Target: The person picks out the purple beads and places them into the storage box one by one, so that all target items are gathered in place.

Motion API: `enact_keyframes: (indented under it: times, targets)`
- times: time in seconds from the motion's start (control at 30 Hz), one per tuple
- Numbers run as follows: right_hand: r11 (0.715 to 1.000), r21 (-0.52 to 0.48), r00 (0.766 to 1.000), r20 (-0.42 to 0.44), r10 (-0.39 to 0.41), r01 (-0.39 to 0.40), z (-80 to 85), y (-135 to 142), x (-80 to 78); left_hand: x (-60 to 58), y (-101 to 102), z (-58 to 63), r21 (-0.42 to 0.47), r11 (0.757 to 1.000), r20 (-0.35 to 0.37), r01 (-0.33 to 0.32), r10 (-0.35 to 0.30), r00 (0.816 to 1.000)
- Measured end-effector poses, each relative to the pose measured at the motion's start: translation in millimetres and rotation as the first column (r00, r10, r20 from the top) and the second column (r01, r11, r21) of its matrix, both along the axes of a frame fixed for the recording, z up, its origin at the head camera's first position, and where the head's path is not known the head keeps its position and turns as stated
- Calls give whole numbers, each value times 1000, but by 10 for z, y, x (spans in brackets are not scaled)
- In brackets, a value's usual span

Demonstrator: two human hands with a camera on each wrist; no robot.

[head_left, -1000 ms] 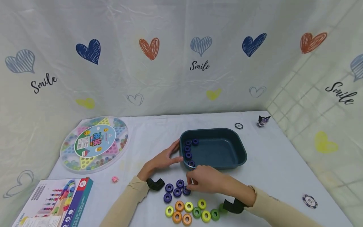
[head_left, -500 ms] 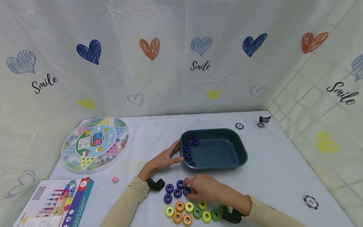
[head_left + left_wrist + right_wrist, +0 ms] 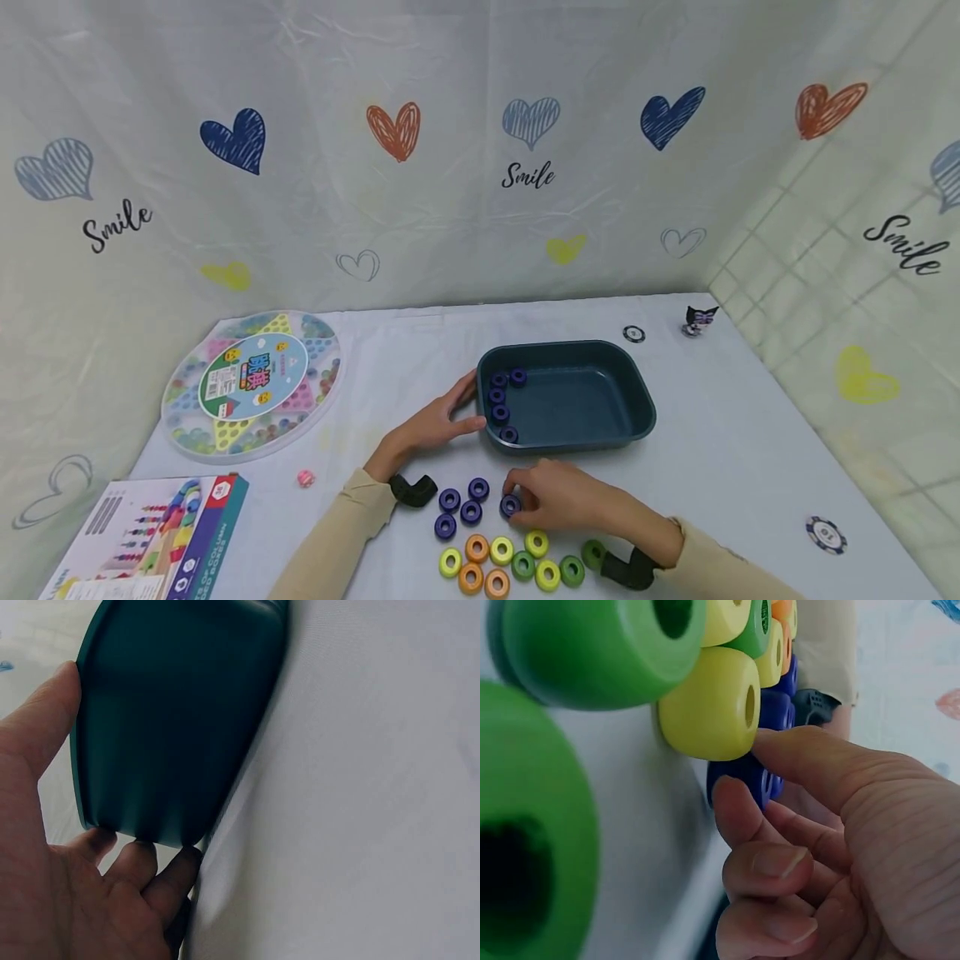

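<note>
My left hand rests against the left end of a dark teal plastic basin. In the left wrist view its thumb touches the rim of the basin while the other fingertips press the wall's far corner. Several dark purple beads lie inside along the left wall. Between thumb and fingertips, my right hand pinches one ring-shaped dark purple bead in front of the basin. That bead is partly covered by fingers in the right wrist view. Several loose purple beads lie just left of it.
Nearer the front lie orange beads, yellow beads and green beads. At left are a round Chinese checkers set, a toy box and a small pink bead. Poker chips and a figurine stand at right.
The right hand first drew back from the basin's edge to the purple beads. Now it has pulled one purple bead rightward, apart from the group. The left hand stays at the basin.
</note>
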State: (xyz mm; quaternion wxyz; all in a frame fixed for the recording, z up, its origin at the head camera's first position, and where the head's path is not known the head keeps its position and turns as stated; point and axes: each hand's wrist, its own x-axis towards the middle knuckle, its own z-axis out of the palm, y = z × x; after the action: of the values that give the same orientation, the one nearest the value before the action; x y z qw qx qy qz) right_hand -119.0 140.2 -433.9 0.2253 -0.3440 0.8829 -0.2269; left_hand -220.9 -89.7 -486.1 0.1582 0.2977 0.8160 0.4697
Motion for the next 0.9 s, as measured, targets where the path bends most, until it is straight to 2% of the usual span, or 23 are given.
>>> enact_keyframes:
  times: [0.2,0.27,0.33,0.47,0.57,0.73,0.9]
  targets:
    - [999,-54,999,32,10,-8,-56,43,-17,106,14,229,34,999,12,21,-22,1000]
    - [998,-65,999,35,14,-11,-41,47,-13,119,19,269,51,998,21,30,-31,999]
    - [997,-70,999,48,16,-12,5,51,-2,101,21,222,38,999,17,27,-28,999]
    - [997,-83,997,81,7,0,185,74,4,23,25,48,27,999,-9,22,-22,1000]
    - [996,-93,998,65,-5,11,339,109,-28,-20,21,-32,28,999,-18,18,-17,1000]
    - [994,-109,1000,1,-6,6,519,175,-115,-27,8,-51,25,1000,7,6,-6,1000]
    - [993,-119,999,-42,2,-7,597,235,-241,-28,5,-52,26,1000,12,-1,1,1000]
